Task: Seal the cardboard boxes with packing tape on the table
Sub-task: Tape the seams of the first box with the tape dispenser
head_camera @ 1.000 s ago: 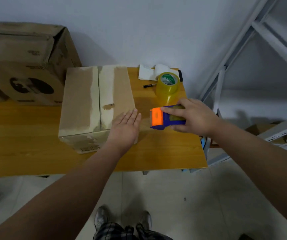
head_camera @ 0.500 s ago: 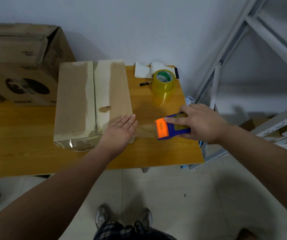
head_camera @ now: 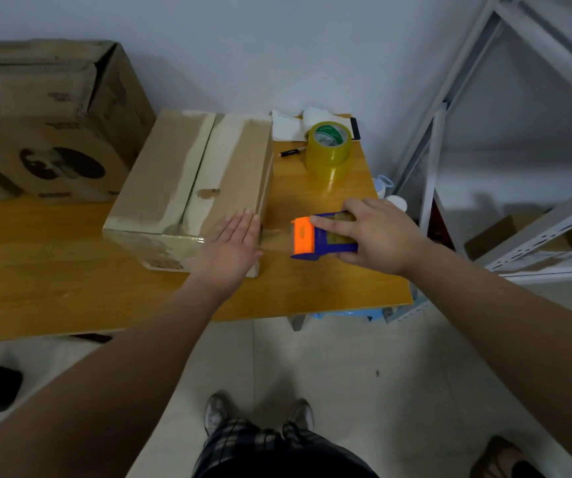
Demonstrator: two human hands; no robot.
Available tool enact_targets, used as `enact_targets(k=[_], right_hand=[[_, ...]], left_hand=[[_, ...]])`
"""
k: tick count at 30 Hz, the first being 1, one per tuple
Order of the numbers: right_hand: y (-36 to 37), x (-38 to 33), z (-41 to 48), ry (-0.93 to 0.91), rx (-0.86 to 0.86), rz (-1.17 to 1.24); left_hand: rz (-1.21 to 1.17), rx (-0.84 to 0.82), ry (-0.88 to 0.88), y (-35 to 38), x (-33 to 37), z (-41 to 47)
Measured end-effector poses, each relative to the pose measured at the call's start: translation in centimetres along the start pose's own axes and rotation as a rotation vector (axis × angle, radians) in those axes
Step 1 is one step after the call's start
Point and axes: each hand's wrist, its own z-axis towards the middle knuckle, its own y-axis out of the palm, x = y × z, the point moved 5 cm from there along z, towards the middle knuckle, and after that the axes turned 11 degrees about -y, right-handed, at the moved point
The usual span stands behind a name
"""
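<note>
- Left hand [head_camera: 231,248], fingers flat, is pressing on small brown cardboard box [head_camera: 188,181], frame centre, on yellow wooden worktop [head_camera: 36,270].
- Right hand [head_camera: 377,236] is gripping orange/blue tape dispenser [head_camera: 315,238], w/ clear tape strip [head_camera: 274,234] stretching to box.

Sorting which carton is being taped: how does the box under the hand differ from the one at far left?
The small box is lower and narrower; the large box stands taller to its left. The small box's top shows a pale strip along its seam; the large box bears a dark round print on its side. The left hand lies flat on the small box; no hand touches the large box. Both are brown cardboard.
</note>
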Motion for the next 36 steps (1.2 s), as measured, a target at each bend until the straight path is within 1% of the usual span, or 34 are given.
enact_targets(k=[2,4,7,10,13,15,24,29,36], right_hand=[[0.1,0.0,-0.4,-0.027,0.016,-0.001],[0.1,0.1,-1.0,-0.04,0.033,0.004],[0.7,-0.2,-2.0,-0.047,0.005,0.01],[1.4,-0.6,-2.1,0.007,-0.056,0.013],[1.2,-1.1,-0.8,0.076,-0.167,-0.027],[0.6,-1.4,0.4,0.111,-0.201,-0.014],[0.3,-3.5,4.8,0.112,-0.4,-0.005],[-0.1,-4.9,6.6,0.073,-0.436,-0.08],[-0.2,-5.1,8.1,0.099,-0.481,-0.039]], left_hand=[[0.042,-0.005,-0.03,0.2,-0.1,0.1],[0.033,0.002,-0.033,0.4,-0.4,0.2],[0.007,-0.019,-0.037,0.2,-0.2,0.1],[0.007,-0.042,-0.046,0.1,0.0,0.1],[0.006,-0.044,-0.054,0.3,-0.2,0.2],[0.009,-0.062,-0.053,0.5,-0.3,0.2],[-0.015,-0.072,-0.056,0.1,-0.3,0.1],[-0.044,-0.063,-0.062,0.0,-0.2,0.2],[-0.044,-0.072,-0.058,-0.1,-0.2,0.1]])
